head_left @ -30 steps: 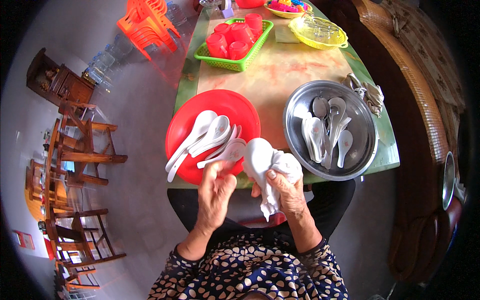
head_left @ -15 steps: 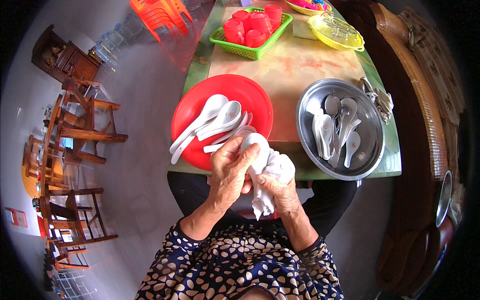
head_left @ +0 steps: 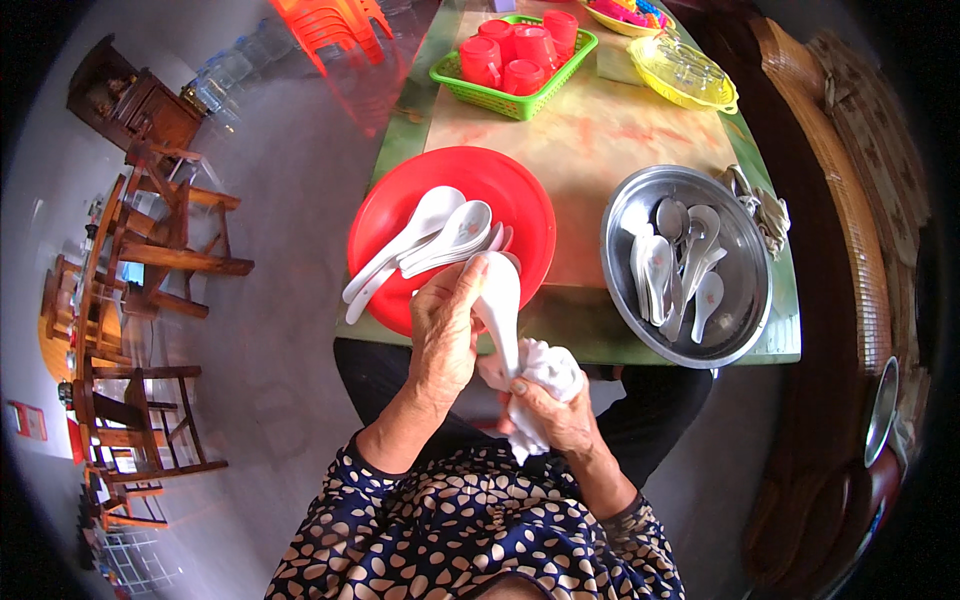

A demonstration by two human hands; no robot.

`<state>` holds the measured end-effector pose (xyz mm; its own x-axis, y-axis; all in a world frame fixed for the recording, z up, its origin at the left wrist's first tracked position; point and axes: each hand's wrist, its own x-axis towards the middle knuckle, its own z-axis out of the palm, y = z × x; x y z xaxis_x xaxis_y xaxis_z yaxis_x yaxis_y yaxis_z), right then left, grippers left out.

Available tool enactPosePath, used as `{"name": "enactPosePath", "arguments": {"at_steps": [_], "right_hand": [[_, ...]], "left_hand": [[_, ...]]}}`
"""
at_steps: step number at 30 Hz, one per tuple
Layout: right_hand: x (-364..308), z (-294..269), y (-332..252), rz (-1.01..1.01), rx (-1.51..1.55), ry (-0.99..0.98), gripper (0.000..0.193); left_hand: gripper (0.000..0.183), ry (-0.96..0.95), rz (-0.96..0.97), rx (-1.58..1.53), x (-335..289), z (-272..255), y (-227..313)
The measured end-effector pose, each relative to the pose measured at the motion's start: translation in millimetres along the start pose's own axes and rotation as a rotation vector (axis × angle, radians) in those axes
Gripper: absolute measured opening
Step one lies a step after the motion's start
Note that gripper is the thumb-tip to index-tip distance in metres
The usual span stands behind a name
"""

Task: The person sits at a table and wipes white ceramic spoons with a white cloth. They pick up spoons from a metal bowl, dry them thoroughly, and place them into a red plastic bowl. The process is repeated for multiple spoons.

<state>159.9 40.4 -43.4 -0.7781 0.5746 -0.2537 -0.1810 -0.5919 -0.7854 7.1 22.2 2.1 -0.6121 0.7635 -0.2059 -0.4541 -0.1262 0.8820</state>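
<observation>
My left hand (head_left: 443,325) grips a white soup spoon (head_left: 500,292) by its bowl, in front of the red basin's near rim. The spoon's handle slants down into a crumpled white cloth (head_left: 548,368), which my right hand (head_left: 560,415) clutches around the handle end. Several white spoons (head_left: 440,215) lie piled in the red basin (head_left: 525,210) at the left. At the right, a steel basin (head_left: 748,310) holds several white spoons (head_left: 657,270) and metal spoons (head_left: 672,215).
Both basins stand at the table's (head_left: 580,335) near edge. Farther back are a green basket (head_left: 515,105) of red cups (head_left: 482,62) and a yellow basket (head_left: 690,95) with clear glasses. Grey-white cloth (head_left: 768,212) lies by the steel basin. Wooden chairs (head_left: 185,262) stand left.
My right hand and the cloth have slid down toward the handle's end. My left hand has shifted slightly left and up, with its hold on the bowl kept.
</observation>
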Motion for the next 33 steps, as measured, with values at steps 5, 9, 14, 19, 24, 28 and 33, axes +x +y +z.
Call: {"name": "enactPosePath", "arguments": {"at_steps": [5, 9, 14, 19, 24, 28, 33], "right_hand": [[-5, -20, -2, -0.347, -0.430, 0.312, 0.040], [24, -2, -20, -0.724, -0.761, 0.236, 0.053], [30, 17, -12, -0.619, -0.771, 0.320, 0.035], [16, 16, 3, -0.587, -0.792, 0.304, 0.030], [3, 7, 8, -0.535, -0.773, 0.255, 0.024], [7, 2, 2, -0.516, -0.761, 0.260, 0.022], [16, 14, -34, -0.394, -0.567, 0.223, 0.019]], "left_hand": [[0.025, 0.021, 0.084, -0.064, 8, -10, -3], [0.027, -0.042, 0.067, 0.078, -6, 4, -12], [0.027, -0.049, 0.076, -0.002, -10, 4, -13], [0.028, -0.055, 0.055, 0.004, -8, -7, -16], [0.027, -0.037, 0.064, 0.015, -7, -8, -15], [0.027, -0.053, 0.053, 0.018, -10, -2, -13], [0.026, -0.096, 0.132, 0.075, -12, 2, -11]]}}
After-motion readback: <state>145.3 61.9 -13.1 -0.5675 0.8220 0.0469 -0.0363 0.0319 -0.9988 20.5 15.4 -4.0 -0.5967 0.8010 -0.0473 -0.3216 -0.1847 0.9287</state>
